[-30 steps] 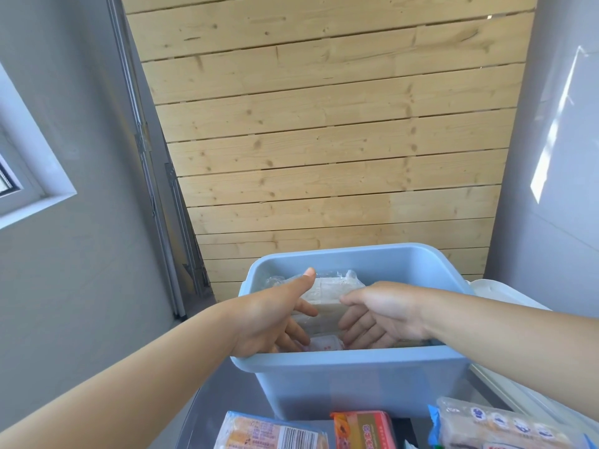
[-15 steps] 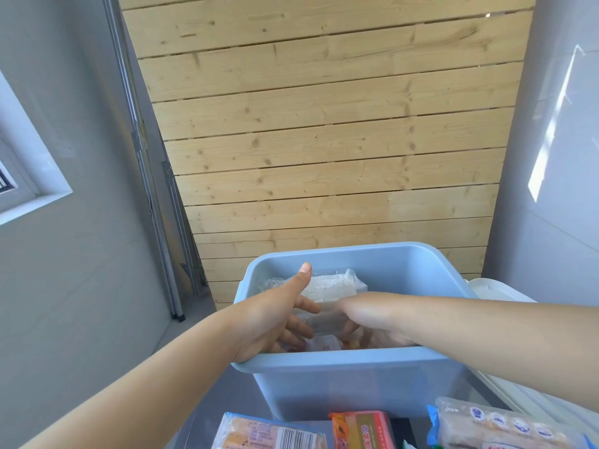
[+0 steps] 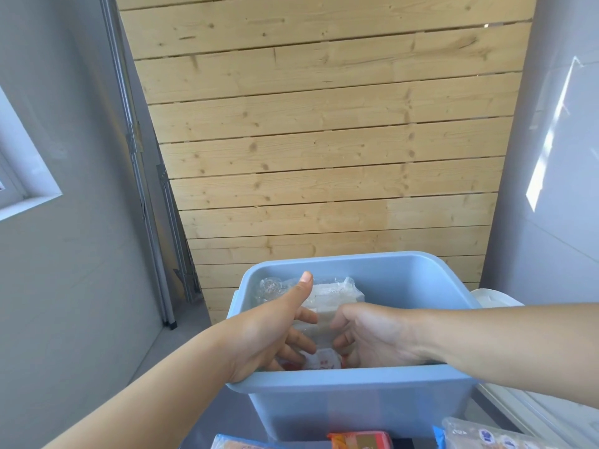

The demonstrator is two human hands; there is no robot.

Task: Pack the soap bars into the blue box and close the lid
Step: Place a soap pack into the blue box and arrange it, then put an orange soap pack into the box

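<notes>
Hands reach down together into the blue box (image 3: 356, 406), which stands open on the grey bench (image 3: 233, 413) in front of a wall of pale wooden planks (image 3: 324, 157). The left hand (image 3: 269, 335) has its thumb raised and its fingers loosely spread, curled against the clear wrapping of a white soap pack (image 3: 327, 299) that lies inside the box toward the far left. The right hand (image 3: 376, 335) comes in from the other side with fingers bent inward, their tips touching the same wrapping — whether either hand truly grips the pack or only rests on it cannot be told, since the near wall of the box hides the fingertips. Below the two hands, just behind the near rim, a smaller white packet with red print (image 3: 324, 361) shows between them.

Outside the box more soap stays unpacked along the near edge of the bench: a blue-edged pack (image 3: 240, 443) at the left, an orange pack (image 3: 359, 439) in the middle, and a clear pack with blue markings (image 3: 486, 437) at the right, all cut off by the bottom of the view. A white lid (image 3: 492, 298) lies just beside the box on its right — partly hidden by the right forearm.
</notes>
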